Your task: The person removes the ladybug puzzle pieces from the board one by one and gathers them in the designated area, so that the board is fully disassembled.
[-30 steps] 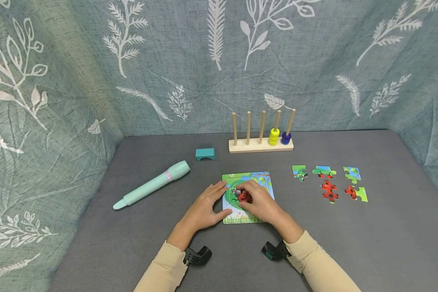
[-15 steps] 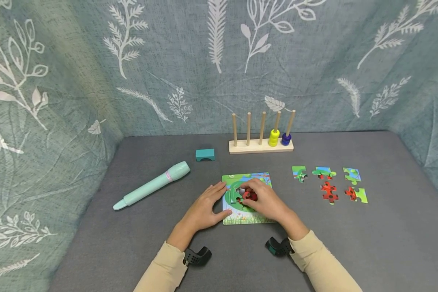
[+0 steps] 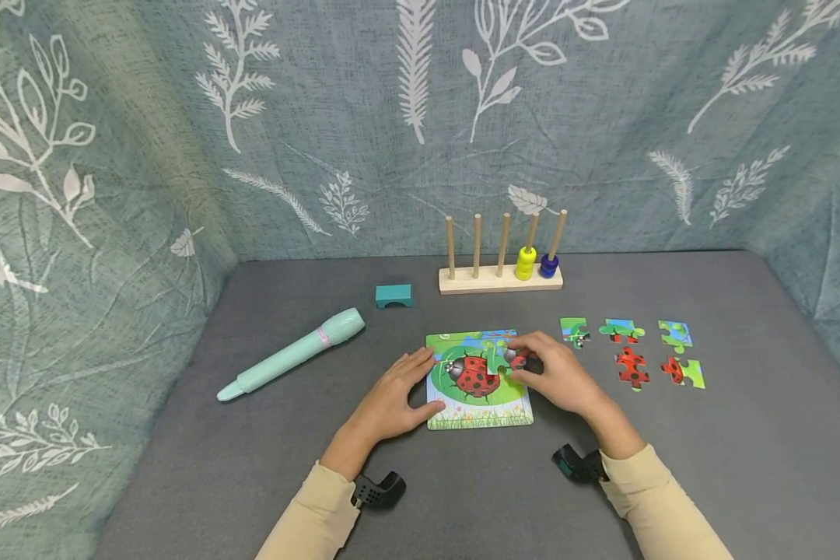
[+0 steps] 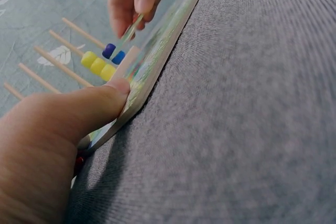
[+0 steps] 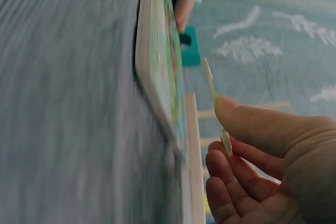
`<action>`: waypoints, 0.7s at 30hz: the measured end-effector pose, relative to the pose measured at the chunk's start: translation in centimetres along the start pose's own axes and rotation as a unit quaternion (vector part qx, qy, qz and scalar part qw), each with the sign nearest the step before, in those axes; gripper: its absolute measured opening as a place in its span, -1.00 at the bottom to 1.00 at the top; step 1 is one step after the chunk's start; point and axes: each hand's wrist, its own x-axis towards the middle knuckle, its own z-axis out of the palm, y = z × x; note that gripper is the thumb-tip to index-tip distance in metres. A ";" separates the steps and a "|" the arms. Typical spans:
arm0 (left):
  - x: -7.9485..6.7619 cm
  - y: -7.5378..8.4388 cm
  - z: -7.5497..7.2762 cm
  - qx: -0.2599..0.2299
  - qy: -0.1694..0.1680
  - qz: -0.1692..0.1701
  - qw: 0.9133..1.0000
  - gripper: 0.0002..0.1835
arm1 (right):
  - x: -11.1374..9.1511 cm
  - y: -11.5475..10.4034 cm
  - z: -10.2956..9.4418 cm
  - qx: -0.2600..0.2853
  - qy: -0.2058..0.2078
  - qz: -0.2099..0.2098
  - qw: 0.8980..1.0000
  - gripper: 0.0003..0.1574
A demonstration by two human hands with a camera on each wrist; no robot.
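Note:
A ladybug puzzle board (image 3: pixel 479 420) lies flat on the table in the head view, with a red spotted ladybug on a green leaf. My left hand (image 3: pixel 394 397) rests at its left edge, fingers extended and thumb spread; the left wrist view shows the thumb (image 4: pixel 107 100) on the board's rim. Between thumb and fingers, my right hand (image 3: pixel 560 375) pinches a jigsaw piece (image 3: pixel 495 360), mostly green with some red and grey. The right wrist view shows this piece (image 5: pixel 209 77) edge-on, apart from the board, and its far part is hidden by the fingers.
Several loose jigsaw pieces (image 3: pixel 633 369) lie to the right. Behind the board stands a wooden peg stand (image 3: pixel 500 281) with yellow and blue beads. A teal block (image 3: pixel 393 295) and a mint-green pen-shaped object (image 3: pixel 290 362) lie to the left. A patterned curtain (image 3: pixel 364 117) hangs behind.
My right hand has moved right from the middle of the board, carrying the jigsaw piece; more of the ladybug picture now shows. My left hand has stayed at the left edge.

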 end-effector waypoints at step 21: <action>-0.4 -0.2 -0.1 0.004 -0.002 0.005 1.000 -0.23 | -4.9 4.6 -5.6 -0.058 0.051 0.028 0.997 -0.53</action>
